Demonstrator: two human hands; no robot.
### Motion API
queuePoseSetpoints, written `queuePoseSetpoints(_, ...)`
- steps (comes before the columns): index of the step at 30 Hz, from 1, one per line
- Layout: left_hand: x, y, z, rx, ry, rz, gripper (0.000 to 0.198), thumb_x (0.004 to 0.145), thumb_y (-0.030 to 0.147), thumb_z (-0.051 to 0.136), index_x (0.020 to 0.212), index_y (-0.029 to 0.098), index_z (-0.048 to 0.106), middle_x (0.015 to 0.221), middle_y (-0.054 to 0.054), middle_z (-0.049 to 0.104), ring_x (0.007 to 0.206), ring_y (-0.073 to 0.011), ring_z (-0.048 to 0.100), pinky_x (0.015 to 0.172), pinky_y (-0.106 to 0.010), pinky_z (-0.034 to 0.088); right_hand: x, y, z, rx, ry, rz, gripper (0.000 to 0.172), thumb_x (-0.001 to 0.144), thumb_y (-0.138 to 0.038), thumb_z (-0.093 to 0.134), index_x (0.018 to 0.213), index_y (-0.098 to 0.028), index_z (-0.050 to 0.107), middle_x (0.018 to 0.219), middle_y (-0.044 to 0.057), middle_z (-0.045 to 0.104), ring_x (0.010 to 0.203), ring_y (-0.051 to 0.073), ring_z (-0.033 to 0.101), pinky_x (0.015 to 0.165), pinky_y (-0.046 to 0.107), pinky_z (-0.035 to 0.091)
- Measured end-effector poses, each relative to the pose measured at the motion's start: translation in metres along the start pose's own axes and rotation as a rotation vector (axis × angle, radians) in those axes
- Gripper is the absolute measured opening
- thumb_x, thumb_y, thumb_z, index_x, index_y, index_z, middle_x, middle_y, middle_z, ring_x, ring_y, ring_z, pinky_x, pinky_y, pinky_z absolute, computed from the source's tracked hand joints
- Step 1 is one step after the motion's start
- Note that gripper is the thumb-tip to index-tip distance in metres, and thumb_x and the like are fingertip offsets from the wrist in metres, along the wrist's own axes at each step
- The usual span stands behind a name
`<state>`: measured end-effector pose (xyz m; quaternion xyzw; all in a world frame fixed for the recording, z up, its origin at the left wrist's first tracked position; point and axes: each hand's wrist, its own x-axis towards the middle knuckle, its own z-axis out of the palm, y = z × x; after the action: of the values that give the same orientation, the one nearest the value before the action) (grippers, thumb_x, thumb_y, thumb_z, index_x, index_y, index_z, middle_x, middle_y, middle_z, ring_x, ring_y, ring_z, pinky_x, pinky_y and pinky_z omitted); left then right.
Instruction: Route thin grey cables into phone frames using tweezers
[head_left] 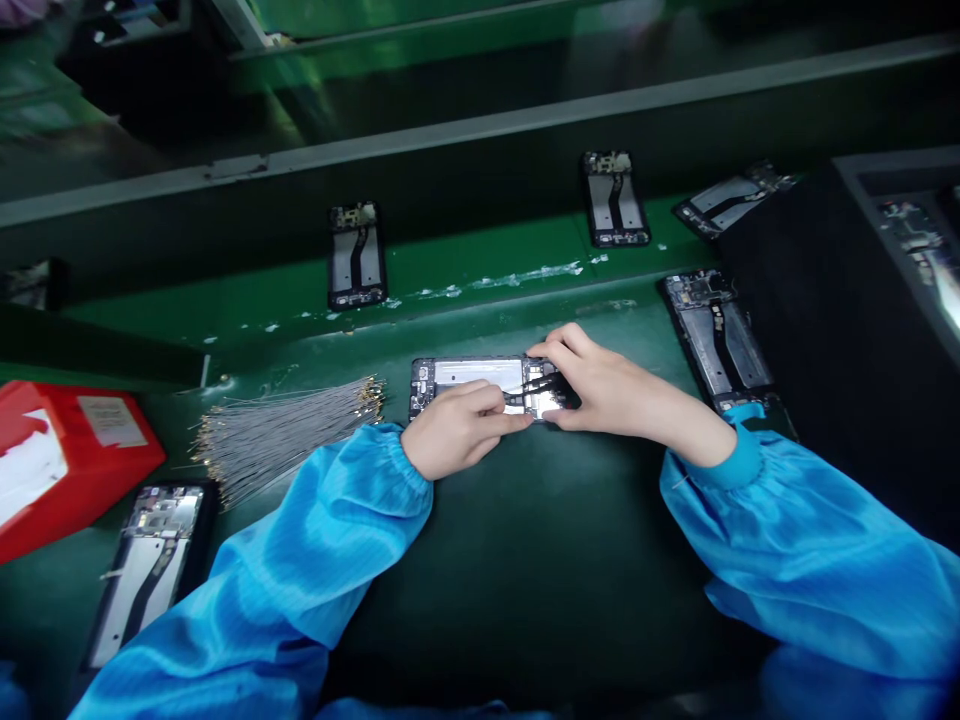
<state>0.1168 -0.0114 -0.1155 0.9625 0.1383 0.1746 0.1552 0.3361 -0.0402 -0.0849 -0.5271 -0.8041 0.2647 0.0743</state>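
An opened phone frame (465,372) lies crosswise on the green work surface in front of me. My right hand (589,385) grips its right end, thumb at the near edge and fingers at the far edge. My left hand (465,425) rests over the near side of the phone, fingers bent together and index finger pointing right along the edge. Whether those fingers pinch a small part is hidden. A dark flex cable shows between the two hands. Just left of the phone, a bundle of thin grey cables (289,435) with gold-coloured ends is spread out.
Further phone frames stand on the green ledge behind, one at left (358,255) and another at right (615,200). One phone frame (720,340) lies by a black box (825,330); another (150,570) lies near my left sleeve. A red box (112,440) sits at left.
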Motion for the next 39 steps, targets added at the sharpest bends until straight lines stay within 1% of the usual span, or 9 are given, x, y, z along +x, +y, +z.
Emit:
queuePoseSetpoints(4, 0.0, -0.001, 0.0, 0.003, 0.017, 0.03, 0.028, 0.088, 0.017, 0.037, 0.102, 0.018, 0.061, 0.072, -0.002, 0.048, 0.064, -0.0114, 0.044, 0.061, -0.022, 0.041, 0.004, -0.004, 0.0, -0.037, -0.034, 0.05, 0.052, 0.065, -0.027, 0.06, 0.113, -0.022, 0.042, 0.107, 0.007, 0.04, 0.074, 0.017, 0.051, 0.061, 0.031, 0.045)
queuePoseSetpoints(7, -0.001, -0.001, 0.0, 0.011, 0.022, 0.039, 0.028, 0.088, 0.017, 0.036, 0.102, 0.018, 0.061, 0.073, -0.002, 0.049, 0.065, -0.0118, 0.044, 0.063, -0.022, 0.042, 0.005, -0.005, 0.0, -0.05, -0.031, 0.054, 0.054, 0.063, -0.027, 0.06, 0.113, -0.021, 0.042, 0.107, 0.007, 0.04, 0.075, 0.018, 0.05, 0.063, 0.033, 0.046)
queuePoseSetpoints(12, 0.001, 0.0, 0.0, 0.037, 0.004, 0.046, 0.029, 0.09, 0.018, 0.034, 0.1, 0.019, 0.061, 0.071, -0.003, 0.049, 0.066, -0.0126, 0.044, 0.062, -0.023, 0.04, 0.002, -0.003, 0.002, -0.029, 0.02, 0.018, 0.052, 0.066, -0.028, 0.059, 0.114, -0.021, 0.042, 0.106, 0.007, 0.041, 0.078, 0.018, 0.052, 0.066, 0.033, 0.047)
queuePoseSetpoints(18, 0.0, 0.0, 0.0, 0.029, -0.008, 0.047, 0.028, 0.089, 0.018, 0.035, 0.098, 0.018, 0.061, 0.071, -0.003, 0.052, 0.066, -0.0133, 0.045, 0.062, -0.024, 0.041, 0.004, -0.007, 0.006, -0.111, 0.044, 0.039, 0.05, 0.067, -0.035, 0.061, 0.111, -0.02, 0.042, 0.106, 0.007, 0.041, 0.078, 0.019, 0.052, 0.064, 0.033, 0.047)
queuePoseSetpoints(23, 0.0, 0.002, -0.001, -0.141, 0.035, -0.079, 0.025, 0.083, 0.012, 0.038, 0.091, 0.013, 0.061, 0.074, -0.004, 0.055, 0.068, -0.012, 0.05, 0.065, -0.022, 0.043, 0.009, -0.01, 0.005, -0.176, 0.024, 0.077, 0.05, 0.066, -0.041, 0.061, 0.107, -0.02, 0.042, 0.104, 0.007, 0.042, 0.072, 0.018, 0.051, 0.055, 0.03, 0.043)
queuePoseSetpoints(28, 0.002, 0.003, -0.002, -0.184, 0.025, -0.078, 0.024, 0.081, 0.013, 0.039, 0.085, 0.016, 0.062, 0.072, -0.003, 0.057, 0.067, -0.0121, 0.052, 0.065, -0.023, 0.043, 0.013, -0.008, 0.002, -0.165, -0.017, 0.101, 0.05, 0.064, -0.043, 0.062, 0.104, -0.022, 0.04, 0.101, 0.005, 0.042, 0.068, 0.016, 0.05, 0.053, 0.028, 0.04)
queuePoseSetpoints(32, 0.003, 0.003, -0.002, -0.18, 0.03, -0.058, 0.024, 0.08, 0.013, 0.039, 0.084, 0.016, 0.063, 0.07, -0.003, 0.056, 0.065, -0.0123, 0.05, 0.063, -0.023, 0.042, 0.018, -0.016, -0.004, -0.212, -0.069, 0.142, 0.049, 0.062, -0.044, 0.062, 0.1, -0.021, 0.04, 0.097, 0.006, 0.042, 0.067, 0.016, 0.05, 0.048, 0.027, 0.036)
queuePoseSetpoints(35, 0.003, 0.003, -0.002, -0.203, 0.041, -0.039, 0.024, 0.08, 0.011, 0.04, 0.084, 0.015, 0.063, 0.071, -0.003, 0.056, 0.067, -0.0127, 0.049, 0.063, -0.024, 0.042, 0.022, -0.025, -0.007, -0.331, -0.092, 0.156, 0.046, 0.061, -0.04, 0.063, 0.096, -0.019, 0.043, 0.095, 0.008, 0.044, 0.078, 0.023, 0.051, 0.052, 0.029, 0.036)
queuePoseSetpoints(39, 0.003, 0.002, 0.0, -0.208, 0.072, -0.064, 0.021, 0.079, 0.011, 0.042, 0.083, 0.016, 0.062, 0.07, -0.003, 0.056, 0.069, -0.0143, 0.047, 0.065, -0.026, 0.041, 0.022, -0.022, -0.004, -0.362, -0.037, 0.047, 0.041, 0.063, -0.037, 0.064, 0.094, -0.017, 0.045, 0.096, 0.009, 0.045, 0.083, 0.024, 0.049, 0.061, 0.031, 0.04)
